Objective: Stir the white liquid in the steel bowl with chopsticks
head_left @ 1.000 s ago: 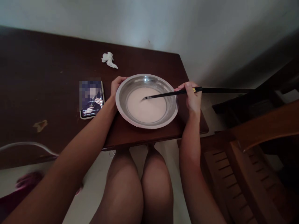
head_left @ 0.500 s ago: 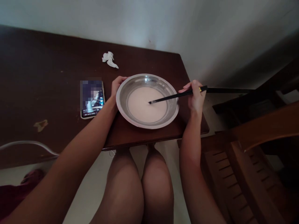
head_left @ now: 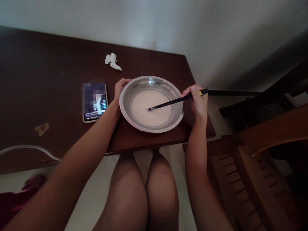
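Note:
A wide steel bowl (head_left: pixel 127 110) stands near the front edge of the dark wooden table, holding a pale, milky liquid (head_left: pixel 141 102). At its left rim my left hand (head_left: pixel 120 88) is closed on the bowl, its fingertips partly hidden behind the rim. My right hand (head_left: pixel 198 101), at the bowl's right side, grips black chopsticks (head_left: pixel 173 101) with a gold band. They slant down to the left, over the rim, and their tips dip into the liquid left of its middle. Whether there is one stick or two pressed together is hard to make out.
Left of the bowl lies a phone (head_left: pixel 96 107) with a lit screen. A crumpled tissue (head_left: pixel 112 61) is behind it, and a brownish scrap (head_left: pixel 42 129) and a white cable (head_left: pixel 29 147) are farther left. A wooden chair (head_left: pixel 231 173) stands to the right; a wall runs behind.
My right hand has shifted a little left, and the chopstick tips have moved left and slightly nearer to me in the liquid. My left hand and the bowl look almost unmoved.

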A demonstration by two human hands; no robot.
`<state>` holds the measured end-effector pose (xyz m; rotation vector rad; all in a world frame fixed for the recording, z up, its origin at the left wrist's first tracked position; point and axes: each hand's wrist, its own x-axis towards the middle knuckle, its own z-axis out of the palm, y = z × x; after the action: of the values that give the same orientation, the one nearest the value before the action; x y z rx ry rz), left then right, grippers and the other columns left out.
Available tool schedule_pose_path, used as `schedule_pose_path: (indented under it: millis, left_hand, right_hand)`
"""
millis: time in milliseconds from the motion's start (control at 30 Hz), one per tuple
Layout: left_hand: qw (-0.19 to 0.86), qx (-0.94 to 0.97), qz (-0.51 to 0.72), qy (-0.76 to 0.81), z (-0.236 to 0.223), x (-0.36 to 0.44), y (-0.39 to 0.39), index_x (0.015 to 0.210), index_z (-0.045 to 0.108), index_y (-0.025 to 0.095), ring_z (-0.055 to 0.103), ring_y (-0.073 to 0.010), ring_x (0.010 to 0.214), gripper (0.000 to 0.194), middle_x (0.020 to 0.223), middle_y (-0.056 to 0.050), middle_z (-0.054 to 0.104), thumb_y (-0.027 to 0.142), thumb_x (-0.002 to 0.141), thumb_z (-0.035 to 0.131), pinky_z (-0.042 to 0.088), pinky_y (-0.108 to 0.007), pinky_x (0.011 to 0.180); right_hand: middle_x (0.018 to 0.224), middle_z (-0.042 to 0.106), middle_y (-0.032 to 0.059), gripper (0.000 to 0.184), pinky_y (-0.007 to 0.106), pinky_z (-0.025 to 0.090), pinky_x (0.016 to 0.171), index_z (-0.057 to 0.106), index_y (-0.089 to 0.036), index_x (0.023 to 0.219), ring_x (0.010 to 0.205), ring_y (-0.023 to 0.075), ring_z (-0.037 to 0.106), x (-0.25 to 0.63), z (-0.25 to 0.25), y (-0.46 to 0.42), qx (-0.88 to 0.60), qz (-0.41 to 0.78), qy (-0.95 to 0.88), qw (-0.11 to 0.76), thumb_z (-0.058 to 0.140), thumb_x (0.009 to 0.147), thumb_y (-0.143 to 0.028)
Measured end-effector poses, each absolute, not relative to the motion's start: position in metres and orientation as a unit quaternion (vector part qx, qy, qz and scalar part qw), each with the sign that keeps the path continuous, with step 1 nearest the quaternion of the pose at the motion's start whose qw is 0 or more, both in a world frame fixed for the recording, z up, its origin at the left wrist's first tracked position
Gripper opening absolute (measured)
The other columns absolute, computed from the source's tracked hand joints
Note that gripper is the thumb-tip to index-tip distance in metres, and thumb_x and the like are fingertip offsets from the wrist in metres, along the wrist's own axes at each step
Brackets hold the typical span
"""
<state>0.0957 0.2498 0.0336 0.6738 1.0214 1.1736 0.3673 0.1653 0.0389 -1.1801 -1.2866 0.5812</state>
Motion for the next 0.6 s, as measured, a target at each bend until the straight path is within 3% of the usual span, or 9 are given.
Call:
schedule_pose_path:
  millis: [100, 233, 400, 600]
  left_hand:
    - [0.662, 0.266, 0.526, 0.463, 0.0332, 0.0961, 0.2500, 0.061, 0.064, 0.022, 0.075, -0.0237, 0.092, 0.033, 0.062, -0.004, 0.068, 0.013, 0.089, 0.050, 0.059, -0.032, 0.089]
    - [0.671, 0.274, 0.523, 0.448, 0.0316, 0.0952, 0.2498, 0.064, 0.066, 0.021, 0.076, -0.0262, 0.098, 0.026, 0.067, -0.005, 0.072, 0.015, 0.085, 0.053, 0.060, -0.035, 0.090]
    - [0.664, 0.268, 0.532, 0.452, 0.0310, 0.0955, 0.2496, 0.063, 0.065, 0.020, 0.076, -0.0265, 0.099, 0.026, 0.067, -0.006, 0.072, 0.014, 0.085, 0.052, 0.060, -0.035, 0.091]
    - [0.673, 0.263, 0.529, 0.445, 0.0333, 0.0968, 0.2495, 0.062, 0.065, 0.020, 0.076, -0.0256, 0.096, 0.030, 0.065, -0.006, 0.071, 0.013, 0.087, 0.050, 0.061, -0.035, 0.089]
  right_hand:
    - [0.064, 0.065, -0.0029, 0.057, 0.041, 0.065, 0.084, 0.066, -0.027, 0.071, 0.077, 0.0186, 0.077, 0.3679, 0.0396, 0.1652, -0.517, 0.229, -0.560, 0.605, 0.059, 0.087, -0.082]
    - [0.063, 0.062, -0.0035, 0.061, 0.037, 0.063, 0.076, 0.064, -0.027, 0.070, 0.071, 0.0169, 0.076, 0.3693, 0.0392, 0.1655, -0.513, 0.214, -0.537, 0.635, 0.054, 0.089, -0.084]
    - [0.066, 0.066, -0.0036, 0.049, 0.038, 0.064, 0.078, 0.068, -0.027, 0.073, 0.072, 0.0176, 0.076, 0.3678, 0.0380, 0.1644, -0.490, 0.262, -0.572, 0.603, 0.066, 0.089, -0.073]
    - [0.061, 0.063, -0.0035, 0.060, 0.039, 0.064, 0.075, 0.065, -0.027, 0.069, 0.068, 0.0179, 0.076, 0.3693, 0.0387, 0.1672, -0.507, 0.228, -0.529, 0.641, 0.057, 0.087, -0.084]
